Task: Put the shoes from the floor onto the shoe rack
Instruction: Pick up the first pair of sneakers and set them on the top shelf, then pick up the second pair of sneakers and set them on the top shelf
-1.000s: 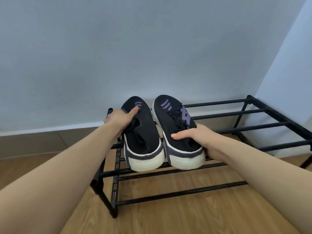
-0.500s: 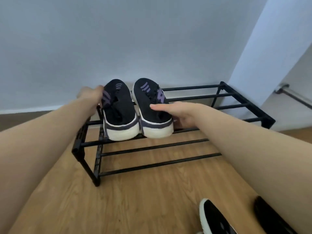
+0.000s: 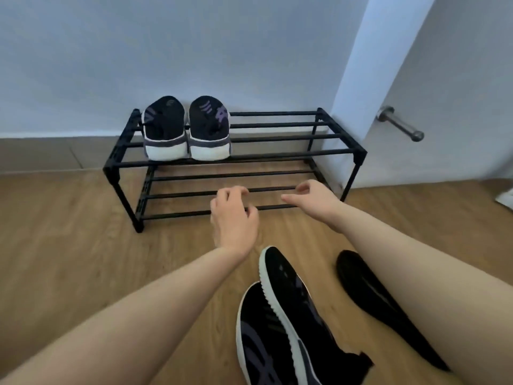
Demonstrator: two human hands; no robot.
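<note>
A black two-tier shoe rack [image 3: 277,154] stands against the wall. At the left end of its top tier sit two black sneakers with purple marks and white heels, one on the left [image 3: 164,129] and one on the right [image 3: 209,129]. On the floor near me lie a black sneaker with a white sole edge [image 3: 288,284], a second one [image 3: 266,337] partly under it, and a plain black shoe [image 3: 372,295] beside my right forearm. My left hand [image 3: 233,218] and my right hand [image 3: 311,200] hover empty in front of the rack, fingers loosely curled.
The floor is light wood. A white door [image 3: 455,79] with a metal handle [image 3: 399,123] stands right of the rack. A brown skirting strip [image 3: 41,154] runs along the wall on the left. Something white lies at the right edge [image 3: 505,197].
Both hands have let go of the purple-marked sneakers and drawn back from the rack. The view has pulled back and down, so the shoes on the floor now show.
</note>
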